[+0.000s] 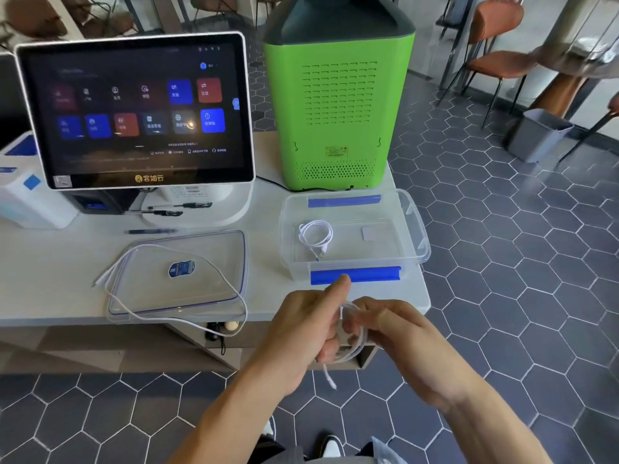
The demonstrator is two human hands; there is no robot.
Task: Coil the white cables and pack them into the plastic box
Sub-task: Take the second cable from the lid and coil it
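A: Where are the cables?

B: One coiled cable [315,236] already lies in the plastic box [407,209] at centre right. Both hands work low in the frame: the left hand [303,333] has its grip closed around a cable bundle [351,336], the right hand [398,333] pinching the loops.

A: The risk?

B: The loose cable [174,318] trails across the lid [187,246] and off the table [50,269]; a tug could probably drag the lid, or slack loops spring open.

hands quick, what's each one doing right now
Left hand: closed on the thin white cable coil.
Right hand: fingers closed on the same coil.
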